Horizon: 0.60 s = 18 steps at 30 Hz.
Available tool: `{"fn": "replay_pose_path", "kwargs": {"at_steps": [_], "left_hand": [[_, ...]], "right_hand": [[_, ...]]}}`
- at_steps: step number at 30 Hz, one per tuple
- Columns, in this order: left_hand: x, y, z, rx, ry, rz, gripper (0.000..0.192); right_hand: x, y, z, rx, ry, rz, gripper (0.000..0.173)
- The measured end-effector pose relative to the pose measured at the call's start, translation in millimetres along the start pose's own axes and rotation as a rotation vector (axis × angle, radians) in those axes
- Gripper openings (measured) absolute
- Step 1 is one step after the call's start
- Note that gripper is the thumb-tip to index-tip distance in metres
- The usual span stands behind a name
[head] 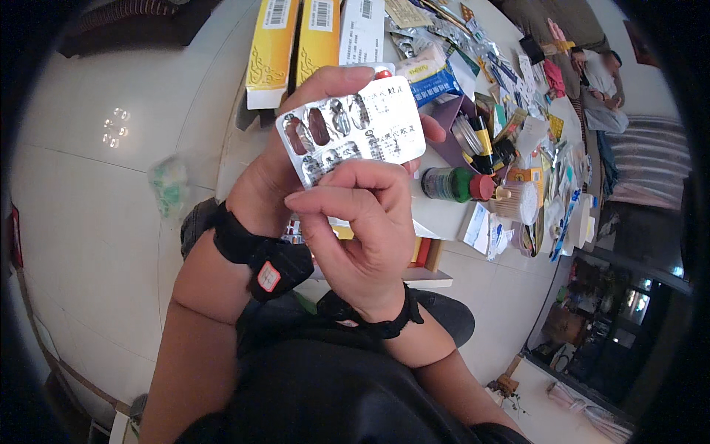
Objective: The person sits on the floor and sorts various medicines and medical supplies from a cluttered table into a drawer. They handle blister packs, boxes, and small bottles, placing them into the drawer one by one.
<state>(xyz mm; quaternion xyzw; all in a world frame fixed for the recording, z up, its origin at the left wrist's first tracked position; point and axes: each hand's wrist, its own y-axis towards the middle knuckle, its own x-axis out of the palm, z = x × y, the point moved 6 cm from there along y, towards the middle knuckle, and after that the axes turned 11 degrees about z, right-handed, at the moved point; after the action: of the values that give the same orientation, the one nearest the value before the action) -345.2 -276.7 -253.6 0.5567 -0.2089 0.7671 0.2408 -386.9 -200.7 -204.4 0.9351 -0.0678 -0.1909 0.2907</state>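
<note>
My left hand grips a silver-foil capsule blister pack, with its printed foil side facing me. Several pockets near its left end have torn foil. Behind its top edge shows a red capsule, on what looks like the edge of a second blister pack. My right hand has its fingers curled at the pack's lower edge, overlapping it in view. Whether those fingertips pinch the foil or something small, I cannot tell. Both wrists wear black straps.
Yellow boxes and a white box lie beyond my hands. The cluttered table holds a red-capped green bottle, a cotton swab tub and a blue wipes pack. Below juts an open drawer. A person sits farther off.
</note>
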Motion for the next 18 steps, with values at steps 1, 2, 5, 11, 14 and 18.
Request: {"fn": "replay_pose_path", "kwargs": {"at_steps": [1, 2, 5, 11, 14, 18], "left_hand": [[0, 0, 0, 0.004, 0.011, -0.006, 0.057], [-1, 1, -1, 0.001, 0.019, 0.006, 0.057], [-5, 1, -3, 0.001, 0.045, 0.048, 0.055], [-12, 3, -8, -0.033, 0.03, 0.018, 0.056], [-13, 5, -8, -0.037, -0.013, -0.055, 0.055], [-13, 3, -10, -0.024, -0.048, -0.043, 0.053]], "right_hand": [[0, -1, 1, -0.003, -0.004, -0.002, 0.024], [0, -1, 2, -0.004, 0.006, -0.01, 0.024], [1, -3, 5, -0.006, 0.043, 0.008, 0.024], [0, -4, 7, -0.02, 0.027, -0.009, 0.025], [0, -5, 8, -0.026, 0.054, 0.001, 0.025], [1, -6, 9, -0.028, 0.06, 0.001, 0.026]]}}
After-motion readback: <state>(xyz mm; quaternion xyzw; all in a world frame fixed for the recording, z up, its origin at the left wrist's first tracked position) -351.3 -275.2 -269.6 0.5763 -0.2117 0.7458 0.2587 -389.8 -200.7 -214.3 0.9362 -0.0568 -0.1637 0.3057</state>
